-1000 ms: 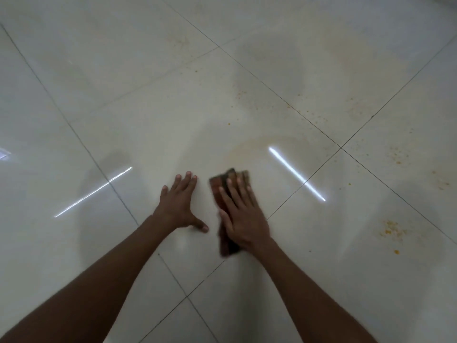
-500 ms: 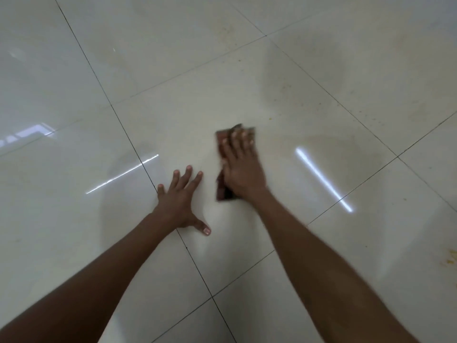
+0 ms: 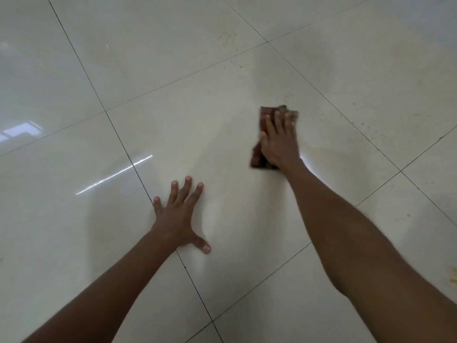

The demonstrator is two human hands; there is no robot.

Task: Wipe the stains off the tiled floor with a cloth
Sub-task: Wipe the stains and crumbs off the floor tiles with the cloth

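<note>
Scene: a head-worn camera looks down on a glossy cream tiled floor (image 3: 222, 125) crossed by thin dark grout lines.
Right hand: the right hand (image 3: 278, 142) lies flat, fingers extended and slightly spread, pressing down on a folded dark red-brown cloth (image 3: 258, 154); it pins the cloth rather than closing around it.
Left hand: the left hand (image 3: 179, 216) is splayed on the tile, palm down, holding nothing, apparently as a brace.
Cloth position: beneath the right palm, on the middle tile, well apart from the left hand, ahead of it and to its right.
Cloth axis: its long side runs along the line of the fingers, pointing away from the body.
Key relation: faint orange-brown specks (image 3: 366, 125) lie just beyond and to the right of the cloth; the right hand is far nearer to them.
Cloth look: edges blurred, a frayed corner shows past the fingertips.
Judgement: more stains seem left, including yellow marks (image 3: 451, 277) at the far right edge.
</note>
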